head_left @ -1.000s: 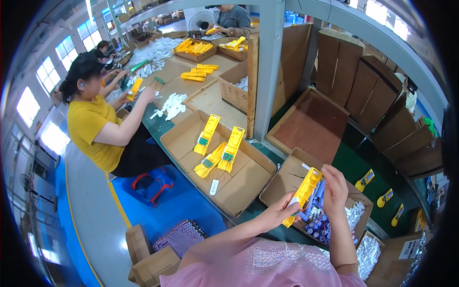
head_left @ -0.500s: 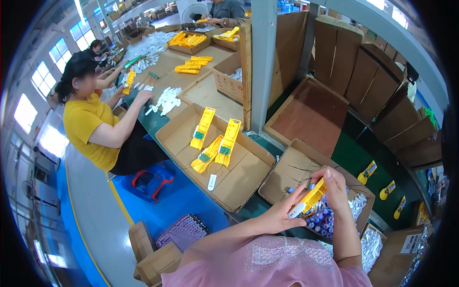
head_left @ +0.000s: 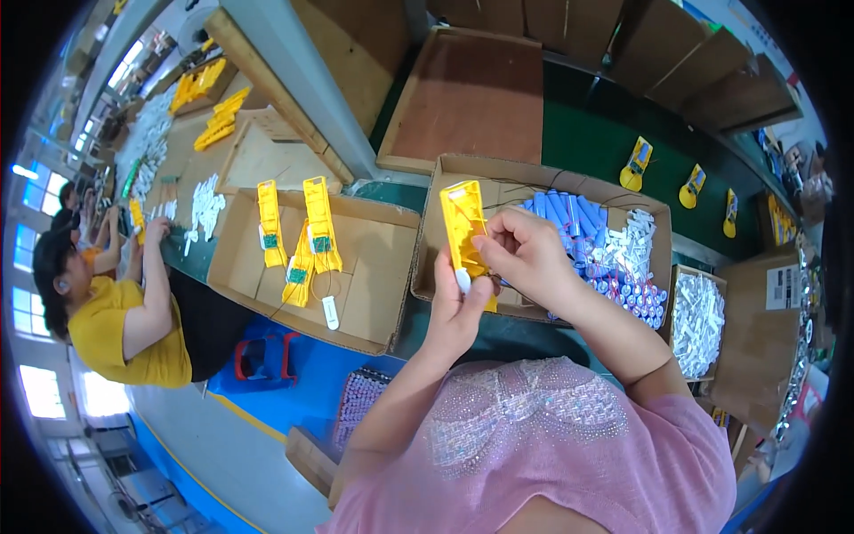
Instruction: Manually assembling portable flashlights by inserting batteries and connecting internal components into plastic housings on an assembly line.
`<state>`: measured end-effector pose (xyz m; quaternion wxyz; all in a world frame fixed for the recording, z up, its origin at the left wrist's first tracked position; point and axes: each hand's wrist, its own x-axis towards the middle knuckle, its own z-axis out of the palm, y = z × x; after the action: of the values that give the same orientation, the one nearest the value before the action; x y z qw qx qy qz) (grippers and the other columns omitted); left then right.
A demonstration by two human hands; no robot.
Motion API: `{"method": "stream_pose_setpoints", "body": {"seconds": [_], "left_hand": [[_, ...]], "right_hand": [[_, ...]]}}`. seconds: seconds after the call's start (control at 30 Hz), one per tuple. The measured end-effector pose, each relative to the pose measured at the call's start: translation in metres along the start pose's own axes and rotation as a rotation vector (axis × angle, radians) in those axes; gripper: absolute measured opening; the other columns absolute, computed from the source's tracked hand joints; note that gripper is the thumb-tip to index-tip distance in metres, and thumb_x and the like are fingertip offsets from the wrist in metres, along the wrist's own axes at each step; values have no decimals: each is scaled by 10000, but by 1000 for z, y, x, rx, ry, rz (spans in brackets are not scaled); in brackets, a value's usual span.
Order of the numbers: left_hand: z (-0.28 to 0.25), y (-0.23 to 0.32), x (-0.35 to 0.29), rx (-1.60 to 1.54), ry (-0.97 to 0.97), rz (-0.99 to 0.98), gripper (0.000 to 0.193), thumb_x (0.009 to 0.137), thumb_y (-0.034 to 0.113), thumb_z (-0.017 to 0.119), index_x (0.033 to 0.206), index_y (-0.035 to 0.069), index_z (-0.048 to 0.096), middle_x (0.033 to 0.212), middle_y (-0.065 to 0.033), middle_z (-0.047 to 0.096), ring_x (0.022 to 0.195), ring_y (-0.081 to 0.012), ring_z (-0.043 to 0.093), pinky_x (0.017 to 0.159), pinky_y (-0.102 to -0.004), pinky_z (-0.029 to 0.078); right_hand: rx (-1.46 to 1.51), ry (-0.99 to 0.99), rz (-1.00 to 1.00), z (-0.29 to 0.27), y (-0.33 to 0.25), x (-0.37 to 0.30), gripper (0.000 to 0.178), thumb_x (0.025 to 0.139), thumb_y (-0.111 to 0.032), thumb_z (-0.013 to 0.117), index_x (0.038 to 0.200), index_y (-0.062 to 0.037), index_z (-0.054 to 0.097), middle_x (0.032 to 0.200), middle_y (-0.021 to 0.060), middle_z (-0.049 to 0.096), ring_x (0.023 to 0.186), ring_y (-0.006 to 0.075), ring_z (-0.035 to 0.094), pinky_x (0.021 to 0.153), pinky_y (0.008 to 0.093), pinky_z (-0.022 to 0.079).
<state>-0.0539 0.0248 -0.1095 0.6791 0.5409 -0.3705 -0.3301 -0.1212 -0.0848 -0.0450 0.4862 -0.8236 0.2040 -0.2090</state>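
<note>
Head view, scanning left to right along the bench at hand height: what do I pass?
Co-worker in a yellow shirt → shallow cardboard tray with yellow housings → left hand → yellow housing being held → right hand → blue cylindrical cells → white parts → small box of white pieces.

Cells in box; tray left.
</note>
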Motion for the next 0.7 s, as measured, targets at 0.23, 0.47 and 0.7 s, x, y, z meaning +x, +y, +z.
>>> {"method": "stream_pose_setpoints", "body": {"seconds": [0.23, 0.47, 0.7], "left_hand": [[-11, 10, 1, -741, 55, -229, 462, 880, 439, 238, 1199, 105, 256, 1000, -99, 465, 750, -193, 538, 657, -343, 472], [1, 21, -1, -472, 230, -93, 468, 900, 393, 211, 1229, 68, 283, 1113, -106, 450, 1000, -206, 468, 842, -334, 394], [-3, 26, -2, -454, 188, -119, 467, 900, 362, 250, 1279, 105, 158, 1148, -117, 395, 1011, -196, 447, 874, -330, 373]], "right_hand": [[584, 134, 190, -5, 14, -14, 107, 740, -64, 556, 841, -33, 533, 762, 27, 497, 702, 67, 476, 597, 194, 379], [114, -81, -184, 7, 10, -16, 249, 629, -26, 644, 856, -52, 545, 815, 59, 456, 677, 137, 483, 577, 253, 414], [-2, 77, -638, 16, 18, -18, 91, 678, -14, 593, 757, -49, 564, 779, 64, 497, 641, 205, 500, 562, 267, 418]]}}
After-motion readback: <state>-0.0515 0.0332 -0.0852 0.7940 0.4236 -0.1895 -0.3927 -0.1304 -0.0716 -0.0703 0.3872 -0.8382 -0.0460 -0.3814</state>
